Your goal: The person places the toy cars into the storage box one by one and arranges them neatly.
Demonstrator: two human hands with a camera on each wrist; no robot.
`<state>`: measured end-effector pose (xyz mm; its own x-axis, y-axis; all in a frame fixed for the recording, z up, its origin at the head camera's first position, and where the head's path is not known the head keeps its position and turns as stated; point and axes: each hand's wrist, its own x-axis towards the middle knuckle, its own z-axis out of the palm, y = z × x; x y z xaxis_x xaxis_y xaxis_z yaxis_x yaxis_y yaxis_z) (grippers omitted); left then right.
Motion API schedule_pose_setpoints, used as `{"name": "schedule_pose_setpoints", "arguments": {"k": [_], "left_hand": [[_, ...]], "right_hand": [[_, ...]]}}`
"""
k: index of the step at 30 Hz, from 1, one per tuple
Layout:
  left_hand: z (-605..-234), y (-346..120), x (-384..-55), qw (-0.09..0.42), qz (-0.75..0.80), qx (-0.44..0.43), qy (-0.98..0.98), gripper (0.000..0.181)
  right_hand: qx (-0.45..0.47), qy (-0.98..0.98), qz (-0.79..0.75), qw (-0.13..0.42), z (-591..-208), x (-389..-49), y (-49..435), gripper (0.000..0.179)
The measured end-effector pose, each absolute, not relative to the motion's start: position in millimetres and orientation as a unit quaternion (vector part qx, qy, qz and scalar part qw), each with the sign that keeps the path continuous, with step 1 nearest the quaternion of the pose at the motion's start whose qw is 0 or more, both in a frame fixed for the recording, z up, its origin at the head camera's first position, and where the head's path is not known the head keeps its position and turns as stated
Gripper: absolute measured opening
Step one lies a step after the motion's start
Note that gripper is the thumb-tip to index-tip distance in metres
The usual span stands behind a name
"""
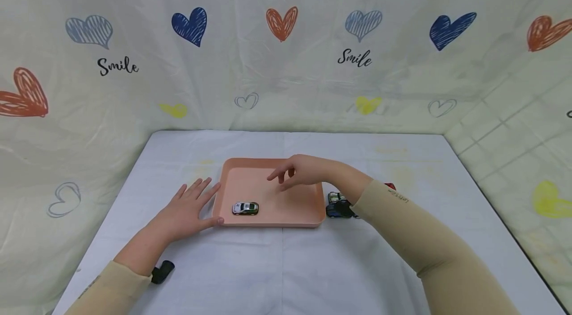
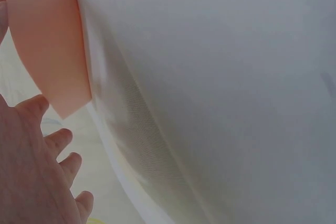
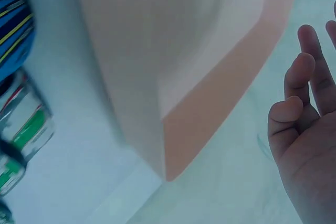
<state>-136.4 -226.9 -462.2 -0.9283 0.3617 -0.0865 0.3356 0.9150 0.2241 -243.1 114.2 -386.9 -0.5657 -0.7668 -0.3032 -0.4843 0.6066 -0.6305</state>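
A shallow pink tray (image 1: 272,223) lies on the white table. Inside it, toward the front left, sits a small silver and dark toy car (image 1: 245,208). My left hand (image 1: 187,210) spreads its fingers beside the tray's left side, with thumb and index fingertip right at the rim. Over the tray's right half hangs my right hand (image 1: 305,170), index finger extended to the left and the other fingers loosely bent, holding nothing. In the right wrist view, those bent fingers (image 3: 302,77) appear beyond the pink tray wall (image 3: 210,114).
Right of the tray stand a blue toy car (image 3: 16,30) and a white and green one (image 3: 26,124), partly hidden by the right forearm in the head view. A red object (image 1: 391,186) shows behind that sleeve. A heart-patterned curtain (image 1: 281,66) hangs behind the table.
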Motion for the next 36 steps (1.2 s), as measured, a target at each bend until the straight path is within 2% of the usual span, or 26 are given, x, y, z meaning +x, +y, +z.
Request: {"name": "schedule_pose_setpoints", "arguments": {"k": [27, 36], "left_hand": [[-455, -224, -133, 0.052, 0.109, 0.183, 0.976, 0.097], [-455, -224, -134, 0.058, 0.103, 0.183, 0.976, 0.097]], "right_hand": [[-0.276, 0.882, -0.271, 0.27, -390, -219, 246, 0.038], [-0.261, 0.886, -0.27, 0.272, -392, -214, 262, 0.037]]}}
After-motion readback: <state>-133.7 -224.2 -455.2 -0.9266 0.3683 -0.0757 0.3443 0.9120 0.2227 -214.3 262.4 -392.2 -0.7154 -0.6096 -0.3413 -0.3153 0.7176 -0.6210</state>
